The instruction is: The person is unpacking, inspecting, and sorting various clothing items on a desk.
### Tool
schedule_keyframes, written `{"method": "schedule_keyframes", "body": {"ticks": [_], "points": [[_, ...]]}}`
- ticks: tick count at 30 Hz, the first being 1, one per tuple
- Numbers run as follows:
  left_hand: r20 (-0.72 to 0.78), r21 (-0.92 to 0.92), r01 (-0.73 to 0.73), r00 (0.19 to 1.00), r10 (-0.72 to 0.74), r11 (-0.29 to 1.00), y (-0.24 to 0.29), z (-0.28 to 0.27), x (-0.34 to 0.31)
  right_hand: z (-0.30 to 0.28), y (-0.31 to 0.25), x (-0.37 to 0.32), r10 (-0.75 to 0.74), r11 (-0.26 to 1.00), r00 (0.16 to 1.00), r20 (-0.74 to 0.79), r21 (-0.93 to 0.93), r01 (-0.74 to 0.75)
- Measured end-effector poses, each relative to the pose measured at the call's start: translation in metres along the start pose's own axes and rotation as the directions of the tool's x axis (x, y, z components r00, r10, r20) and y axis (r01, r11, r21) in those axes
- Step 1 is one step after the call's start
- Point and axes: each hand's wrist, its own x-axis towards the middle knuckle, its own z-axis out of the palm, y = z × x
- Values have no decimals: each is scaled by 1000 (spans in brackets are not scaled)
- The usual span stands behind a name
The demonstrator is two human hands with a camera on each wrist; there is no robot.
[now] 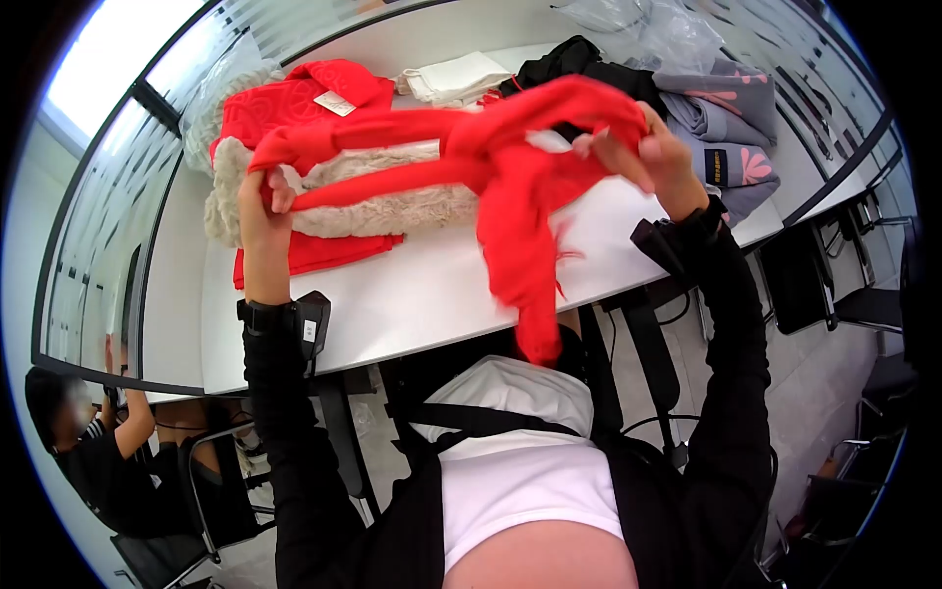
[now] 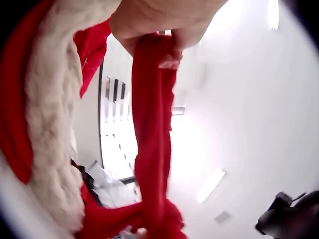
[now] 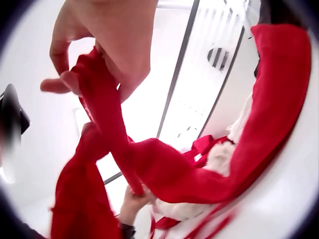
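Note:
A long red cloth [image 1: 520, 191] is stretched in the air between both hands, with a loop on the left, a crossing or knot near the middle and a loose end hanging past the table edge. The left hand [image 1: 265, 201] grips the loop's left end; the left wrist view shows the cloth [image 2: 152, 114] coming down from the curled fingers of that hand [image 2: 164, 20]. On the other side, the right hand [image 1: 653, 157] pinches the cloth near its right end. In the right wrist view the thumb and fingers of this hand [image 3: 107, 42] close round the red fabric [image 3: 104, 99].
Behind the cloth, on the white table [image 1: 422, 299], lie a cream fluffy item [image 1: 231, 187] with red fabric [image 1: 339, 93], folded white cloth [image 1: 456, 79], black fabric [image 1: 564, 61] and grey-purple folded clothes [image 1: 721, 118]. Clear plastic bags [image 1: 667, 34] lie at the back. Someone sits at the lower left.

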Motion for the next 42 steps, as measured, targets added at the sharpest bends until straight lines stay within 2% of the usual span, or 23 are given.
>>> {"method": "schedule_keyframes", "body": {"ticks": [1, 3, 5, 8, 10, 13, 17, 20, 23, 24, 26, 27, 29, 30, 32, 33, 35, 36, 37, 38, 40, 41, 42], "points": [[118, -162, 27, 993, -7, 986, 3, -5, 0, -16, 2, -8, 22, 996, 993, -115, -87, -32], [82, -405, 66, 996, -36, 912, 0, -13, 5, -18, 3, -11, -30, 996, 978, -205, 75, 46], [129, -588, 84, 992, -9, 804, -1, -25, 10, -15, -1, -10, -97, 991, 952, -291, 65, 121], [-3, -459, -33, 999, 35, 888, 3, -38, 6, -6, -12, -13, -132, 991, 853, -505, -55, 121], [50, -324, -51, 996, 70, 945, 0, -56, 4, -9, -14, -15, -114, 993, 740, -663, -70, 91], [48, -87, -15, 999, 19, 996, -2, -59, -13, -18, -14, -14, -101, 994, 683, -724, -43, 101], [65, 7, 81, 995, -81, 997, -2, -51, -37, -55, -21, -29, -57, 993, 639, -767, 20, 112], [120, 55, 91, 988, -97, 994, 7, -53, -47, -86, -33, -42, -163, 978, 582, -797, -52, 203], [148, 114, 198, 966, -214, 974, 11, -70, -53, -113, -58, -51, -173, 984, 475, -863, -171, 47], [93, 244, 233, 960, -262, 941, 10, -71, -56, -117, -65, -53, -172, 978, 462, -870, -208, -28], [-29, 484, 304, 943, -332, 821, 10, -73, -65, -118, -74, -55, -176, 783, 405, -897, -377, -495], [-77, 716, 243, 959, -271, 654, 9, -71, -72, -115, -79, -55, -191, 599, 376, -907, -411, -687], [78, 945, -30, 988, -135, 325, 8, -61, -84, -106, -86, -54, -215, 217, 357, -909, -401, -890], [170, 980, -159, 981, -93, 121, 9, -55, -89, -106, -88, -53, -188, 112, 400, -897, -424, -899], [398, 917, -398, 917, -12, 15, 14, -31, -94, -108, -92, -49, -125, -96, 476, -871, -467, -879], [508, 861, -507, 861, 18, -47, 14, -21, -94, -103, -91, -42, -214, -241, 618, -757, -572, -784], [494, 869, -493, 863, -107, 38, 10, -6, -89, -87, -79, -22, -296, -538, 846, -443, -654, -531], [488, 873, -482, 855, -174, 79, 10, -2, -84, -64, -71, -4, -273, -346, 847, -456, -775, -529], [518, 851, -526, 837, -178, 7, 5, -5, -76, -39, -62, 16, -250, -134, 850, -464, -852, -505], [491, 870, -488, 844, -215, 70, 6, 1, -70, -27, -54, 29, -114, 85, 876, -470, -883, -462], [441, 896, -400, 851, -286, 194, 3, 18, -61, 3, -36, 51, 103, 433, 896, -432, -791, -431], [449, 834, -294, 854, -263, 467, -4, 22, -56, 19, -19, 59, 85, 543, 945, -316, -781, -310], [409, 724, -123, 869, -278, 679, -12, 28, -53, 27, -5, 66, 117, 553, 970, -212, -798, -241]]}}
